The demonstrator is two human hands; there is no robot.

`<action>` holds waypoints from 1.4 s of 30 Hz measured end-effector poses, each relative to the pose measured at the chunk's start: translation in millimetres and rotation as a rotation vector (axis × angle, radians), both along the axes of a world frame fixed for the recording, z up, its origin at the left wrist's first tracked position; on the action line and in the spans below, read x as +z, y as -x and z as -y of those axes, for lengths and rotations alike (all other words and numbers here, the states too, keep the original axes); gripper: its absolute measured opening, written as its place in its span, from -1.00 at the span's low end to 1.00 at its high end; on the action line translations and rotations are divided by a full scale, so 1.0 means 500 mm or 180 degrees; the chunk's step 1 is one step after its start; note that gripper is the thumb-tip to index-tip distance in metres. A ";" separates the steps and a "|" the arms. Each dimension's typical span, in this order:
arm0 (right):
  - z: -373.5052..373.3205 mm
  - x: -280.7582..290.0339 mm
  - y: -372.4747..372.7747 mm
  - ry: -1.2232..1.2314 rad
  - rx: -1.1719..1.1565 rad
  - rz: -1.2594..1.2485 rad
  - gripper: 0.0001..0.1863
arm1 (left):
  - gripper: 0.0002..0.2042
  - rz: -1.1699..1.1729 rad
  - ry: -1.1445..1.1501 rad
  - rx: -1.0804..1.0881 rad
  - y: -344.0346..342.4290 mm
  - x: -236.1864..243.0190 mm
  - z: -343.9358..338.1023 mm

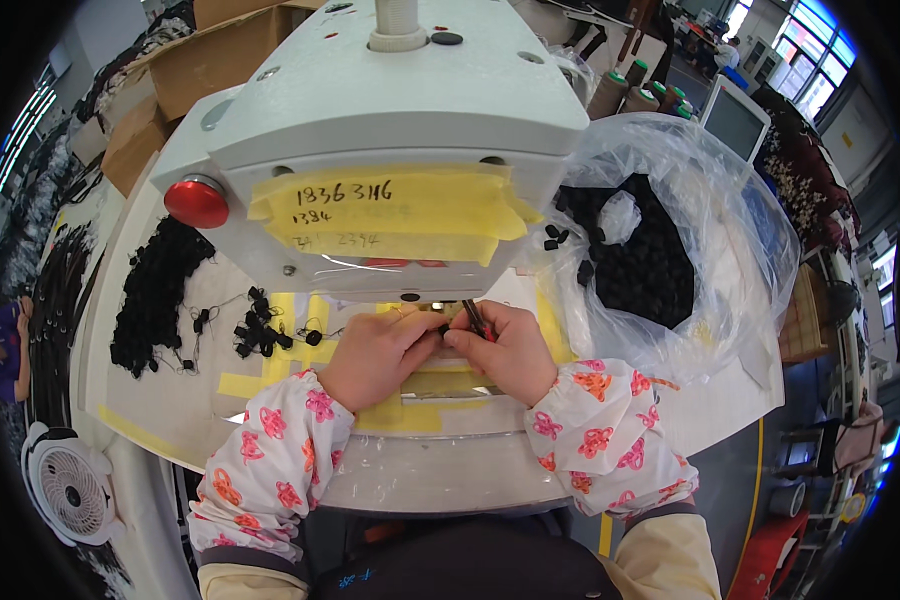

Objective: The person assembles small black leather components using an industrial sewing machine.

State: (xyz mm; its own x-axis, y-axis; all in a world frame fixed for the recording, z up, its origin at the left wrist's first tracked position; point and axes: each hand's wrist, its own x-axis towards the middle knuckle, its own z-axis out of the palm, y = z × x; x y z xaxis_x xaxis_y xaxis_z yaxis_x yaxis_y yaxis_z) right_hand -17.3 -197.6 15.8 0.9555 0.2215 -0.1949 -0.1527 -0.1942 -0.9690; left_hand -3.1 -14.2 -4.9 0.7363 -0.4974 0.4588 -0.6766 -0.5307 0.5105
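Both hands meet beneath the front of a large white sewing machine (400, 120). My left hand (378, 352) has its fingers pressed together there, and what they pinch is too small and hidden to name. My right hand (508, 350) is closed around a slim black tool with a red part (480, 322), its thumb and fingertips close to the left ones. Left of my left hand lie small black pieces with loose threads (260, 328). Farther left is a dense heap of similar black pieces (155, 295).
On the right a clear plastic bag (735, 240) holds many black pieces (640, 265). A red push button (196, 202) juts from the machine's left side. Thread cones (610, 92) and a screen (735, 118) stand behind the bag. A white fan (70, 485) is at lower left.
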 end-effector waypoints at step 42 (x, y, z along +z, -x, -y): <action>-0.008 -0.031 -0.018 0.3226 0.0491 0.2962 -0.70 | -0.79 0.1115 -0.0747 0.0443 -0.010 0.005 0.007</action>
